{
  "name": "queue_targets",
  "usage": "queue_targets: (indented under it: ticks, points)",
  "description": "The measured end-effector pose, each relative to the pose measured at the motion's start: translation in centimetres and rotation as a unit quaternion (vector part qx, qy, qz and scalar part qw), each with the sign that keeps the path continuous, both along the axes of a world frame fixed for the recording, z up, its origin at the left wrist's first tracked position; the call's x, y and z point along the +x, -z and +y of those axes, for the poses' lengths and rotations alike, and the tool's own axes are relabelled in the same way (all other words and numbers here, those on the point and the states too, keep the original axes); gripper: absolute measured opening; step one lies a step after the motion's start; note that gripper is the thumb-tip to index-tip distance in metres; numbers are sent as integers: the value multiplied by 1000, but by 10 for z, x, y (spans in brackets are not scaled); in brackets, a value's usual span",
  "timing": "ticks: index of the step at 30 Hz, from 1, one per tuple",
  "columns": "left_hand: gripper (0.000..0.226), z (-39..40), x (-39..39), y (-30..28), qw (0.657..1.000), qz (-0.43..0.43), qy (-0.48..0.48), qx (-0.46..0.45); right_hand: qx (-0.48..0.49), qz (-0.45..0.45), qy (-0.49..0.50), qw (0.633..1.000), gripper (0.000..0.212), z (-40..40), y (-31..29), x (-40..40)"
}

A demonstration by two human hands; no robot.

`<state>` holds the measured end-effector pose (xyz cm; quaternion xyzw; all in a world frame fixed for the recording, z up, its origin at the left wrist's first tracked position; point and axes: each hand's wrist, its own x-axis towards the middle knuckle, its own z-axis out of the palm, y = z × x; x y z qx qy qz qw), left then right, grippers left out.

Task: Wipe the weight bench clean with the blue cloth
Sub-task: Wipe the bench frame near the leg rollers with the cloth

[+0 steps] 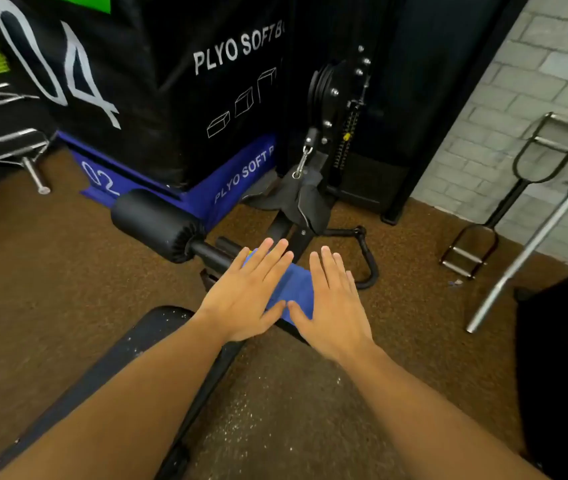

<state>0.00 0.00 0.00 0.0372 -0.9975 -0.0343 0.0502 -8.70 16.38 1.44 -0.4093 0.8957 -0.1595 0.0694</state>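
The black weight bench (147,336) runs from the lower left toward the middle, its pad speckled with white dust. A blue cloth (298,285) lies on the bench's far end. My left hand (244,292) presses flat on the cloth's left part, fingers straight and spread. Just to the right, my right hand (334,303) lies flat on the cloth's right part, fingers straight. The thumbs nearly meet over the cloth. Most of the cloth is hidden under both hands.
A black foam roller pad (154,223) sticks out at the bench's far end. Behind stand black and blue plyo boxes (137,81) and a cable machine (341,98). A curved handle (365,258), a cable attachment (518,188) and a steel bar (535,244) sit on the brown floor at right.
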Motion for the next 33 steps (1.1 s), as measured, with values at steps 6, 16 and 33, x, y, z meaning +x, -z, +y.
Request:
queue_targets:
  ticks: [6, 16, 33]
  points:
    - [77, -3, -4, 31, 1000, -2, 6, 4, 3, 16, -15, 1000, 87, -18, 22, -2]
    - [78, -25, -5, 48, 999, -6, 48, -1, 62, 94, -12, 994, 97, -28, 53, 5]
    - [56, -30, -14, 37, 997, -6, 41, 66, 91, 154, -3, 984, 68, -39, 58, 3]
